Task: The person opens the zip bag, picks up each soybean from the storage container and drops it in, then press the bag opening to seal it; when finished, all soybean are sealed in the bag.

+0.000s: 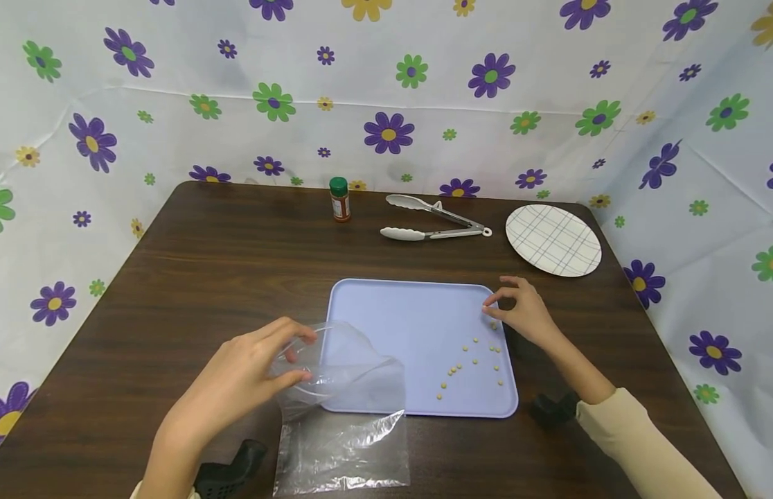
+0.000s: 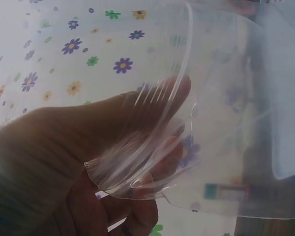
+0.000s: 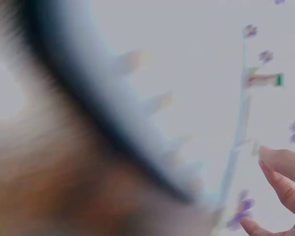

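Note:
My left hand (image 1: pixel 243 367) grips a clear plastic zip bag (image 1: pixel 343 450) near its mouth, which gapes over the left side of a lavender tray (image 1: pixel 405 312). In the left wrist view the thumb (image 2: pixel 157 103) and curled fingers show through the film. Several small yellow beans (image 1: pixel 476 362) lie scattered over the right part of the tray. My right hand (image 1: pixel 525 312) is at the tray's far right corner, thumb and index fingertips together, close by a bean (image 1: pixel 494 326). I cannot tell whether a bean is between those fingertips.
Behind the tray stand a green-capped spice bottle (image 1: pixel 340 201) and splayed tongs (image 1: pixel 455 232). A white checked plate (image 1: pixel 553 240) lies at the far right of the dark wooden table (image 1: pixel 237 256). A flowered cloth (image 1: pixel 336 76) hangs around the table's back and sides.

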Available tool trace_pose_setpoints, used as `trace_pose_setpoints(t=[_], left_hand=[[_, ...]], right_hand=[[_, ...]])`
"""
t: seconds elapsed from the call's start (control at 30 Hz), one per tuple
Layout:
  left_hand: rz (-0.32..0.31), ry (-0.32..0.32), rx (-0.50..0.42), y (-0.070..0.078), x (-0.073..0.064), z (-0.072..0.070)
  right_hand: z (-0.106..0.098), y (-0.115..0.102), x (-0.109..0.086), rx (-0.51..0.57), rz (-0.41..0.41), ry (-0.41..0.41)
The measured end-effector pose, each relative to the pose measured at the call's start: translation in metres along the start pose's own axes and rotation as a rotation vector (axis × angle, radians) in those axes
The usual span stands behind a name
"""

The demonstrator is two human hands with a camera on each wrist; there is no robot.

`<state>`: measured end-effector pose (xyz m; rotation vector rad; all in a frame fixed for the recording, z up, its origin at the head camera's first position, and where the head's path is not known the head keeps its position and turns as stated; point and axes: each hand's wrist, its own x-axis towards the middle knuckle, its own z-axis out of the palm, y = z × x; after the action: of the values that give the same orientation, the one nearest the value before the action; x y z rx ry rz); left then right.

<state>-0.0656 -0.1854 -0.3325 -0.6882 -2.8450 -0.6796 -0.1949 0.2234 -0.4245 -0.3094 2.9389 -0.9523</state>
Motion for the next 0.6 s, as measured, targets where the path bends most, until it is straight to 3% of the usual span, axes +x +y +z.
trace_pose_setpoints(t=[0.13, 0.23, 0.33, 0.47, 0.6], left_hand=[[-0.008, -0.002, 0.006, 0.001, 0.000, 0.000], [-0.012, -0.005, 0.011, 0.003, 0.000, 0.000], [-0.011, -0.009, 0.012, 0.004, 0.000, -0.001], [0.010, -0.001, 0.010, 0.007, 0.001, -0.004], [0.035, 0.001, -0.002, 0.010, 0.004, -0.005]], right_hand=[[-0.020, -0.056, -0.004, 0.069, -0.153, 0.056], [-0.028, -0.108, -0.013, 0.149, -0.343, 0.084], [-0.026, -0.154, -0.025, 0.198, -0.538, 0.057], [-0.008, -0.195, -0.037, 0.096, -0.765, -0.016], [0.011, -0.212, -0.035, -0.058, -0.894, -0.057]])
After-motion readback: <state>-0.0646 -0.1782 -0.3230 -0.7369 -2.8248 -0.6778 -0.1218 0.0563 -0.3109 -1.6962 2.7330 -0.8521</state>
